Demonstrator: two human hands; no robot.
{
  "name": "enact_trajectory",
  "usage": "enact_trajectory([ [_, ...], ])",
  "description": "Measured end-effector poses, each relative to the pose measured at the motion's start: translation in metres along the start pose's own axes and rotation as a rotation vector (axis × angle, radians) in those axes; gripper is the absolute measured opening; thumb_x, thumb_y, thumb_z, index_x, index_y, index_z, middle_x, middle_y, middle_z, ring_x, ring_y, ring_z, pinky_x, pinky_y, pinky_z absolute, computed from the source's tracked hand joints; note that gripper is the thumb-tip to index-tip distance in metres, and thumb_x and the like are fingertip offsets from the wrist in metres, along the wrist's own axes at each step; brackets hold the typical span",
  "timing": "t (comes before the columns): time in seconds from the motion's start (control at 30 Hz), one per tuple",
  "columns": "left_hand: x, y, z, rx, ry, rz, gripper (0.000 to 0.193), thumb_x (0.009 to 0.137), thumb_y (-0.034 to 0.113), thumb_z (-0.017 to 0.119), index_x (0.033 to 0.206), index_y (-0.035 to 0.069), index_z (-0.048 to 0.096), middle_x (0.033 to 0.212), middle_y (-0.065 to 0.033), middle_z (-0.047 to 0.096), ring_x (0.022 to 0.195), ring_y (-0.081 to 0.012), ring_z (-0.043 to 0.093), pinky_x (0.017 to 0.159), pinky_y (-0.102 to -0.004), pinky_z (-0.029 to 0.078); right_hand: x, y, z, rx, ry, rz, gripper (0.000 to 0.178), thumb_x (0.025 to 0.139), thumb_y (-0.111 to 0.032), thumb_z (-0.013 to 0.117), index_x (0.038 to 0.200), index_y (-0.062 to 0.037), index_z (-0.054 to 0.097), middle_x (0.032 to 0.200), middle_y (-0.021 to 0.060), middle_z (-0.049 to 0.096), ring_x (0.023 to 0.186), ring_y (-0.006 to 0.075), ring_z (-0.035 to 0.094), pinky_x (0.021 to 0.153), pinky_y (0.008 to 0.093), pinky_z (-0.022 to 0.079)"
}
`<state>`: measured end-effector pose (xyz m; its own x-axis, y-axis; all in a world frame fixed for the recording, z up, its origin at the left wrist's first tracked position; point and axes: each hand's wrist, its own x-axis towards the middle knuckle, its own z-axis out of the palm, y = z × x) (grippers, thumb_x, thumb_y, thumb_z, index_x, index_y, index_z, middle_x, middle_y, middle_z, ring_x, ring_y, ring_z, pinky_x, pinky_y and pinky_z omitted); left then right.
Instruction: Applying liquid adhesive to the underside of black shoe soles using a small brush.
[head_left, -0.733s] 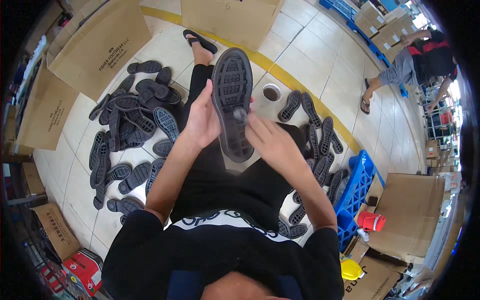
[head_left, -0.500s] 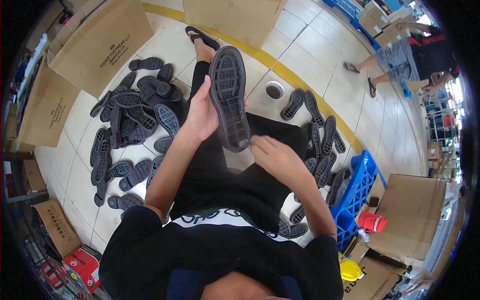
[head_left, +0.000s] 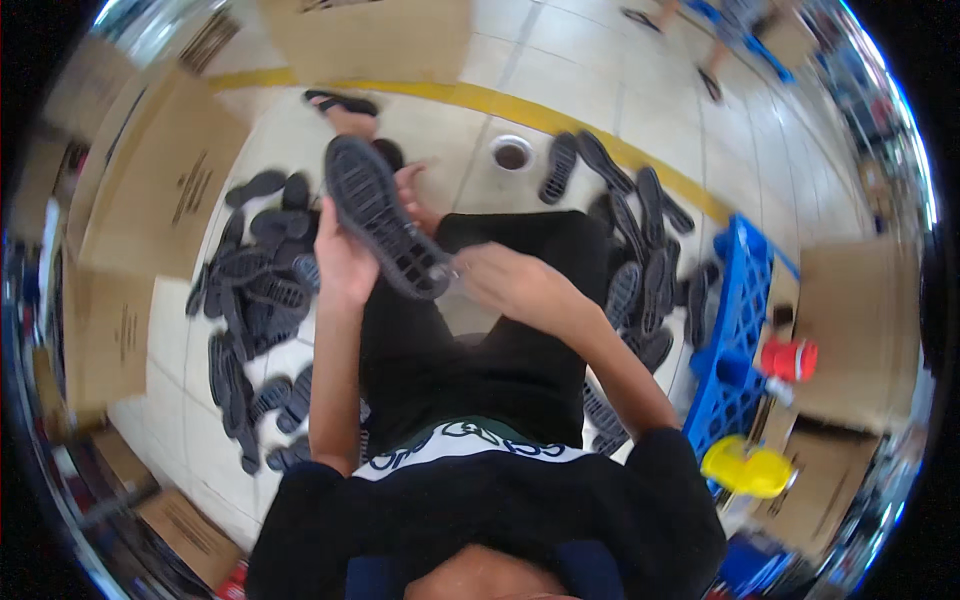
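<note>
A dark shoe sole (head_left: 372,200) is tilted above my lap, its gridded tread side up. My left hand (head_left: 345,262) grips it by the edge, with fingertips showing past the far side. At the sole's lower end, my right hand (head_left: 515,288) is closed in a pinch, its fingertips touching or very near the rim. A small pale glint shows at those fingertips; motion blur hides what it is. Loose dark soles (head_left: 270,290) lie heaped on the floor to my left. More soles (head_left: 625,215) lie spread out on my right.
Cardboard boxes (head_left: 160,190) stand at the left, and another box (head_left: 370,45) is ahead. A floor drain (head_left: 512,153) lies beyond my knees. On the right are a blue plastic pallet (head_left: 735,330), a red jug (head_left: 790,360) and a yellow container (head_left: 748,470). Someone's legs (head_left: 715,70) show far right.
The sole and both hands have shifted left in the picture as the view turned. The sole tilts more to the left. My right hand stays at its lower end.
</note>
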<state>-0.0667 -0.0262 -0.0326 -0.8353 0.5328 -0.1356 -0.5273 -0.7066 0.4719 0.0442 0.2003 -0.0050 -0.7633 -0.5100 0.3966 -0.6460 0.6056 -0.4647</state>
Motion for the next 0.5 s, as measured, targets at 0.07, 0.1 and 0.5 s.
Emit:
enact_trajectory([
  [0.07, -0.002, 0.0, -0.025, 0.007, 0.021, -0.031, 0.073, 0.096, 0.057, 0.025, 0.143, 0.001, 0.032, 0.139, -0.0301, 0.039, 0.125, -0.0452, 0.043, 0.107, -0.0567, 0.032, 0.007, 0.02, 0.008, 0.289, 0.335, 0.13, 0.014, 0.081, -0.003, 0.063, 0.094, 0.0004, 0.059, 0.1, 0.0129, 0.063, 0.088, 0.0249, 0.063, 0.077, 0.0299, 0.052],
  [0.1, 0.001, -0.011, -0.03, -0.003, 0.035, -0.071, 0.073, 0.096, 0.057, 0.025, 0.143, 0.002, 0.032, 0.14, -0.0301, 0.038, 0.126, -0.0453, 0.041, 0.107, -0.057, 0.031, -0.001, 0.04, 0.017, 0.44, 0.451, 0.242, 0.012, 0.082, -0.004, 0.063, 0.093, -0.0002, 0.06, 0.096, 0.0102, 0.065, 0.083, 0.0201, 0.065, 0.072, 0.0286, 0.052],
  [0.5, 0.009, -0.085, -0.098, 0.037, 0.466, -0.238, 0.071, 0.096, 0.055, 0.02, 0.132, 0.001, 0.048, 0.119, -0.0256, 0.057, 0.106, -0.0401, 0.057, 0.095, -0.0489, 0.046, -0.072, 0.152, 0.103, 1.349, 0.9, 1.21, 0.014, 0.084, -0.013, 0.065, 0.088, -0.0003, 0.061, 0.078, 0.005, 0.063, 0.063, 0.0114, 0.059, 0.055, 0.0238, 0.049],
])
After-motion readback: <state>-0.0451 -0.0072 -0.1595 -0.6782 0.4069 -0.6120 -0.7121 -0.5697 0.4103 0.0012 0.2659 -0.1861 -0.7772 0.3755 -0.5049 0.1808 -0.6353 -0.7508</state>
